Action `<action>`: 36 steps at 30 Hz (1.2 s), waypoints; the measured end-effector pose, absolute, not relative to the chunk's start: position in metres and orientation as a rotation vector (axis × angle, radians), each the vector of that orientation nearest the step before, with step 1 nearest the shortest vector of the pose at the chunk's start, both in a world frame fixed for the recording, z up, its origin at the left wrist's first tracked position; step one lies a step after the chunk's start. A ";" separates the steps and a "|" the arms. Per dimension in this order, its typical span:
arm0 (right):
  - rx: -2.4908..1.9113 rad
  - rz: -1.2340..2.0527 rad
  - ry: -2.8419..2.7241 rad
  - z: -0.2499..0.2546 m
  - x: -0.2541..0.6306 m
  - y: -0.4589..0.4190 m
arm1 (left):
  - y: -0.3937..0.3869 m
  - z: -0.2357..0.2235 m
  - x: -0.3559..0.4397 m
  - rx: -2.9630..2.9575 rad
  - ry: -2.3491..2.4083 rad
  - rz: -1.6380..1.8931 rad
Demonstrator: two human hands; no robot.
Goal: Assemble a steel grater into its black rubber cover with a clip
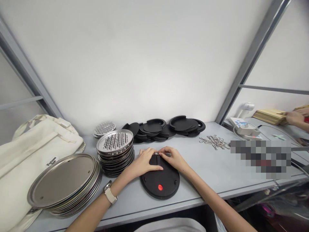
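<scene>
Black and flat, the round disc [161,178] lies on the tabletop [198,164] close before you, its strip [158,160] pointing away toward the far edge, where your left grip [145,161] and right grip [174,158] both hold it, equally near.

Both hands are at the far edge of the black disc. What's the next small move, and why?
Perhaps press gently at that edge with the right hand while the left hand steadies the black disc: the fingertips meet there. What they touch is too small to tell.
</scene>
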State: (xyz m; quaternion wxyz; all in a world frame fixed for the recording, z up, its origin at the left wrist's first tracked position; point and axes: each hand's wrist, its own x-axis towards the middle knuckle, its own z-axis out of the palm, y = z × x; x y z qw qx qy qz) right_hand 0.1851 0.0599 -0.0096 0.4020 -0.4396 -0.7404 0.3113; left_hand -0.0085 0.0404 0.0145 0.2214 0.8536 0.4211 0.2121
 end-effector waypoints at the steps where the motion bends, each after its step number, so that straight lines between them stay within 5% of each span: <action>1: -1.106 0.791 -1.869 -0.009 0.185 0.060 | 0.042 0.014 -0.009 2.340 1.157 0.590; 36: -1.010 0.668 -1.915 -0.001 0.182 0.052 | 0.056 0.010 0.001 2.174 1.155 1.071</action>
